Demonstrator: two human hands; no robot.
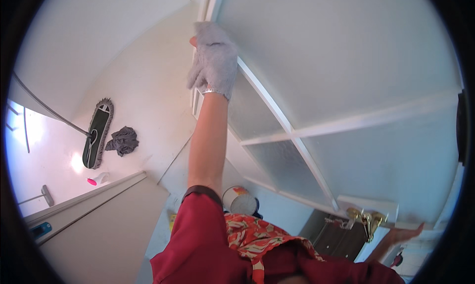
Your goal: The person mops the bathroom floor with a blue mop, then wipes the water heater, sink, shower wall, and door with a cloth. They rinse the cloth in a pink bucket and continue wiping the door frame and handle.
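Note:
My left hand [213, 61] wears a fluffy grey mitt and is closed around the edge of a white-framed door [269, 96] with frosted glass panes. A bare fingertip or thumb shows at the mitt's left side, while the mitt hides the other fingers. Low on the right, my bare right hand [404, 234] is spread beside the door, near a brass lever handle [367, 222]. It holds nothing that I can see; whether it touches the door I cannot tell. A red patterned apron [259, 235] covers my front.
On the pale floor at left lie a green-backed dust mop [97, 133], a crumpled grey cloth [124, 141] and a white bottle with a pink end [98, 179]. A pale panel [104, 217] carries a blue object [41, 230]. A round container [239, 200] and dark drawers [334, 239] stand below.

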